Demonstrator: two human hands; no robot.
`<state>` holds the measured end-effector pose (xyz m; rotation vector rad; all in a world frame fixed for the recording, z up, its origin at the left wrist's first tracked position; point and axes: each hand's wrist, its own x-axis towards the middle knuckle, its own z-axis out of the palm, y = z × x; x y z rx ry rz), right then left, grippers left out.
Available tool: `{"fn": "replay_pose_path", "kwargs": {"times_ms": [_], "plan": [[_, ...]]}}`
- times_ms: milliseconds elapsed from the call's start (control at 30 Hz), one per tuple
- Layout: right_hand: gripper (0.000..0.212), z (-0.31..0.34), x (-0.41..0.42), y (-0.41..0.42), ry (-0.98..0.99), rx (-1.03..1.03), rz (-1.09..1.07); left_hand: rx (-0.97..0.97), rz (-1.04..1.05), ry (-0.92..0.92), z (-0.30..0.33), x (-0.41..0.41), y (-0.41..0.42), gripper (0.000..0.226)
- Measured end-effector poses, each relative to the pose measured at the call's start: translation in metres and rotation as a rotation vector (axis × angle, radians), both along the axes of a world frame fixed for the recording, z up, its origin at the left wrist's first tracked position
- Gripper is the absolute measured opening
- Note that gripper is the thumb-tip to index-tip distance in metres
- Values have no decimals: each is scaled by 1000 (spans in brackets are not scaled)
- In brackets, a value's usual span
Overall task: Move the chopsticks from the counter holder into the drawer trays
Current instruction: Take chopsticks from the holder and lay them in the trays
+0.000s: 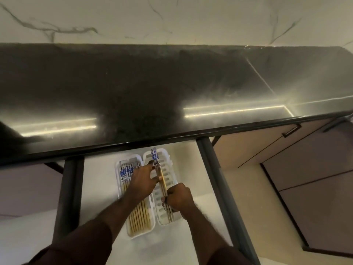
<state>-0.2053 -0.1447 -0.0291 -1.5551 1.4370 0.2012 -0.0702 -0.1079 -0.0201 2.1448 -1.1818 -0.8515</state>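
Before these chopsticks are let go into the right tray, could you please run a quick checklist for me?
1. Drawer open: ok.
2. Right tray has room: ok.
3. Held chopsticks lined up along the tray: ok.
4. Right hand grips the plain ends: ok.
5. Left hand steadies the middle: ok; it also overhangs the left tray.
6. Chopsticks already touching the tray floor: cannot tell.

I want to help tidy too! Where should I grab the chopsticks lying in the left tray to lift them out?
Probably pinch the chopsticks in the left tray at their plain wooden ends, coming down from above. They lie flat, packed side by side, and the left tray's walls block the sides. The left hand covers their middle now.
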Motion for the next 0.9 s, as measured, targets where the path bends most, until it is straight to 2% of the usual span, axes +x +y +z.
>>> {"fn": "replay_pose_path", "kwargs": {"times_ms": [133,267,367,533,633,900], "plan": [[21,-18,9,-2,67,13,5,30,-121,-115,-19,0,-1,42],[23,-34,15,4,153,-59,45,202,-341,-429,-36,-4,-4,38],[30,-42,20,9,172,-90,67,278,-466,-589,-43,-6,-4,49],[16,-49,28,13,181,-116,98,369,-556,-664,-44,-6,-7,47],[27,-49,30,16,197,-158,111,405,-600,-690,-42,-6,-9,47],[22,-43,24,30,169,-360,136,396,-665,-778,-39,-7,-8,45]]}}
